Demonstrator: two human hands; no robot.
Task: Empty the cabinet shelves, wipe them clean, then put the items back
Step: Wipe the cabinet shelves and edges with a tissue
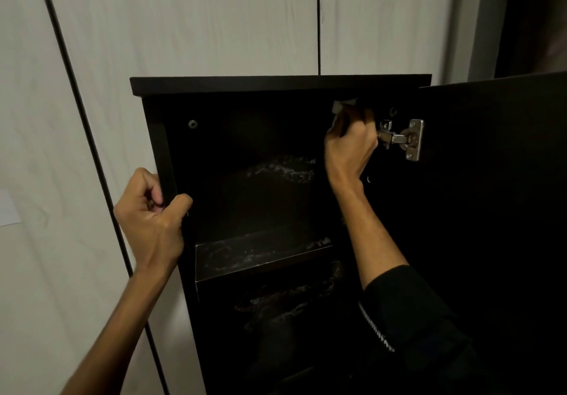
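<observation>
Right grip (349, 143) clamped on crumpled white cloth (339, 109), high inside tall black wooden cabinet (276, 84). Left grip (153, 210) curled round its side panel. Smeared black shelf (260, 253) below, bare.

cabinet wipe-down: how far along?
Done: both visible compartments hold nothing. In hand: right hand grips a pale cloth at the top inside corner by the hinge; left hand grips the cabinet's left edge. Left: smears on the shelf, then restocking.
</observation>
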